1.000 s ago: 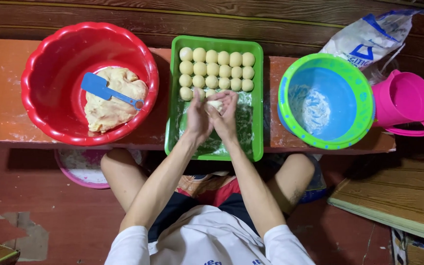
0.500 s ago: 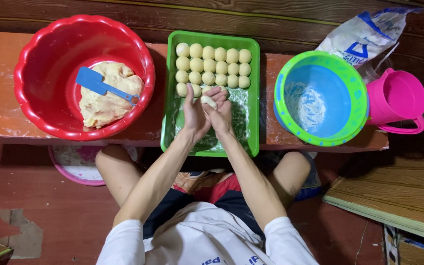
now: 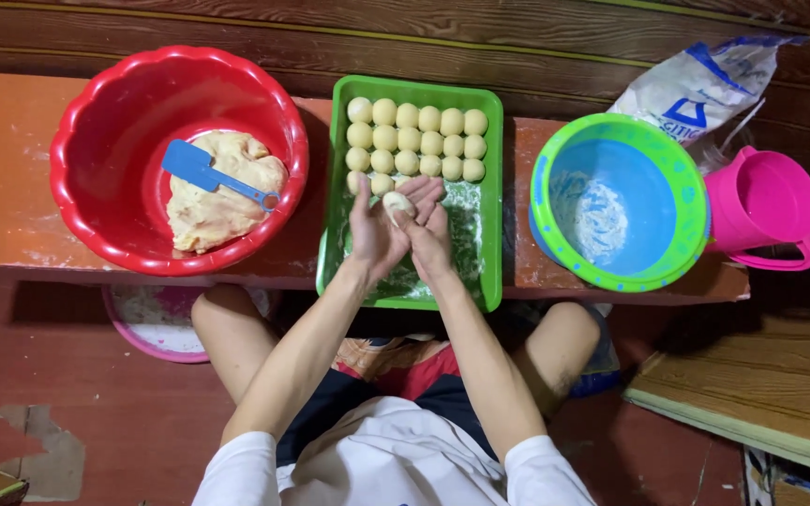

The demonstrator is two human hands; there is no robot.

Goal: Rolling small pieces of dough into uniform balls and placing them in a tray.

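Observation:
My left hand [image 3: 373, 230] and my right hand [image 3: 431, 234] are pressed together above the green tray [image 3: 491, 234], with a small pale dough ball [image 3: 397, 203] held between the palms. Both hands cup this ball just below the rows of finished dough balls [image 3: 416, 141], which fill the far end of the tray. The near half of the tray is dusted with flour. To the left, a red basin [image 3: 96, 122] holds a lump of dough [image 3: 213, 197] with a blue scraper [image 3: 206, 172] lying on it.
A blue bowl with a green rim [image 3: 622, 201] holding some flour stands right of the tray. A pink jug [image 3: 767, 208] and a white flour bag [image 3: 696, 89] are at the far right. A pink bowl [image 3: 147, 323] sits under the orange bench [image 3: 2, 197].
My hands have kept rubbing the dough ball between the palms, and the ball now shows at the fingertips. The view has shifted slightly.

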